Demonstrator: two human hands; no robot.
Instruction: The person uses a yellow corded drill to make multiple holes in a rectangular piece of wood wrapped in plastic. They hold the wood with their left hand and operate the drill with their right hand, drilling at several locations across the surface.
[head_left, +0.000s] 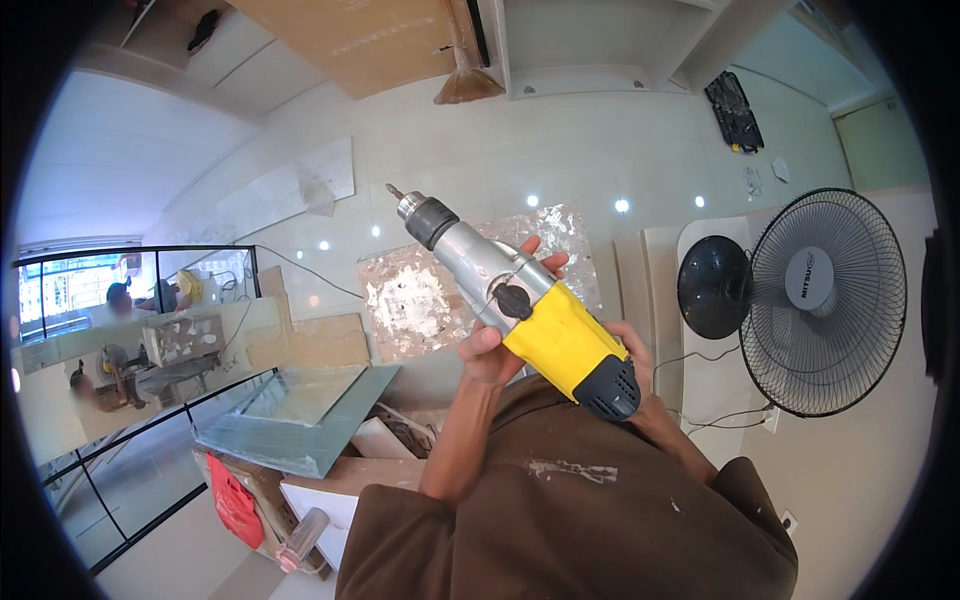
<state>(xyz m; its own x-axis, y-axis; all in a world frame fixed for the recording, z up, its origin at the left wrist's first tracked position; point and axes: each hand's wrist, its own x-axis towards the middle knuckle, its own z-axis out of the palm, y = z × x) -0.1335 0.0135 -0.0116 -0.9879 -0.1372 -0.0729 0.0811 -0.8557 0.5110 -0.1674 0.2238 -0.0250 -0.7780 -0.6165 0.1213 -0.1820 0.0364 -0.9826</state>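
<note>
Fingers of left hand point(488, 358) wrapped under the metal gear housing point(480, 262), thumb on the near side, tips showing beyond. Right hand point(636, 352) at the yellow rear; mostly hidden, closure can't be told. Power drill point(545, 315) mid-frame, slanted, twist bit point(394, 190) toward upper left. Risks, as judged: trigger out of sight, so an unnoticed squeeze could spin the bit; slack left palm could let the nose dip. Glass sheet point(345, 428) lower left, edges exposed; electric fan point(825, 300) crowds right. Most room: tiled floor point(430, 140), upper centre.
</note>
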